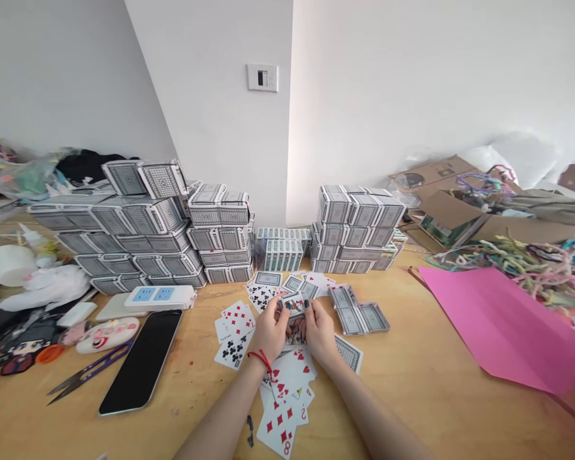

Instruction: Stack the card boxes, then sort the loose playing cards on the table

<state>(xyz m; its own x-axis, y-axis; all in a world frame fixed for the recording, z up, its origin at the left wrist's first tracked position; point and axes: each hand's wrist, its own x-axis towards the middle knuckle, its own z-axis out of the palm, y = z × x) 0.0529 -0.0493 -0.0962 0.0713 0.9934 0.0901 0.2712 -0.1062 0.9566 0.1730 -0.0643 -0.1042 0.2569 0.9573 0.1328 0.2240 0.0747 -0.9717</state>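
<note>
Both of my hands meet over the middle of the wooden table point(393, 396), gripping a playing card point(294, 305) with a colourful picture face between them. My left hand point(271, 331), with a red string bracelet at the wrist, pinches its left side. The fingers of my right hand point(321, 329) close on its right side. Whether the card is bent or several are stacked I cannot make out. Loose playing cards point(278, 425) lie face up below the hands, with more fanned out to the left and behind. Right of my hands rests a joined piece of folded cards point(359, 313).
Stacked blocks of folded cards stand at left point(160, 233) and right point(354, 220), with green-edged card packs point(282, 252) between. A phone point(144, 361), scissors point(91, 370) and a power strip point(160, 297) lie left. Pink paper point(498, 326) and yarn point(522, 268) are at right.
</note>
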